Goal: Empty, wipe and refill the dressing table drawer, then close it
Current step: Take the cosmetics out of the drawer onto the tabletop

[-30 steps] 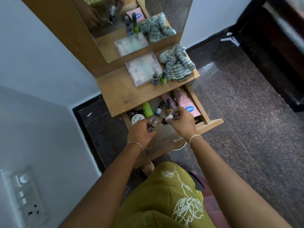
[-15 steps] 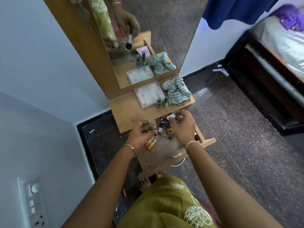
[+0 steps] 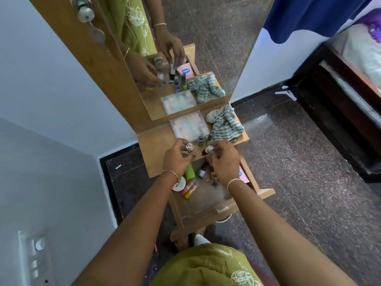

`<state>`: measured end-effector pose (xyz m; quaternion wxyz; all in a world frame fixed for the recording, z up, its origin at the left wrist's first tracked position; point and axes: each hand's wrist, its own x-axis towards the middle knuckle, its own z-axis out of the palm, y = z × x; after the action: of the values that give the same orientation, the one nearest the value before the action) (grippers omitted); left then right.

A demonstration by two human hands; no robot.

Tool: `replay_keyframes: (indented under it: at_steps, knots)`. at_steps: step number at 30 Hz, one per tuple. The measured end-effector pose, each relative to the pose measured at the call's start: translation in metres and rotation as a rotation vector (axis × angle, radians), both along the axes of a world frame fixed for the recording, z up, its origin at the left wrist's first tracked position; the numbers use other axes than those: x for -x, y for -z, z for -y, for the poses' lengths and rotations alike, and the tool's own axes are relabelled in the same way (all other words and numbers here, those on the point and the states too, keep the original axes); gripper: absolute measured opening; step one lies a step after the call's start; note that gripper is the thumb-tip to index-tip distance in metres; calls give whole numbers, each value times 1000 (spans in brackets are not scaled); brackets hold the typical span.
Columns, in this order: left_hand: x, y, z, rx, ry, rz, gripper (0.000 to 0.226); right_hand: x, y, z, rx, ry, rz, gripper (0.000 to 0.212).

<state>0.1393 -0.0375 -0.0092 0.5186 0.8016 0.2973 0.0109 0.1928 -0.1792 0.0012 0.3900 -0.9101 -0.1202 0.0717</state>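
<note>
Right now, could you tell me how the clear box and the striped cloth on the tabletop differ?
The clear box lies flat and square; the striped cloth is crumpled in a heap. The clear box is rigid and see-through, the striped cloth soft and opaque. Both rest on the tabletop by the mirror.

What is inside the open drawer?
A green tube, a white round tin, red and yellow sticks, a small bottle and a pink tube. The right hand covers the back part.

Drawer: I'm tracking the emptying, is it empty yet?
No, the drawer holds a green tube, a white tin and a small bottle.
</note>
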Motion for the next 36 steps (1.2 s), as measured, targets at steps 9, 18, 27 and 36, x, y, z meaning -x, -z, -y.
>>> replay_keyframes:
  at_steps: [9,18,27,36]
  knots:
    - [-29,13,-1,-103,-57,-47,23,-7,13,-11,92,-144,67,25]
    - [-32,24,-3,-156,-39,-51,22,-12,19,-15,120,-145,57,25]
    - [-28,26,2,-166,-30,-52,23,-9,18,-11,111,-156,51,27]
    - [-1,21,8,-161,-86,-9,28,7,18,22,157,-105,48,23]
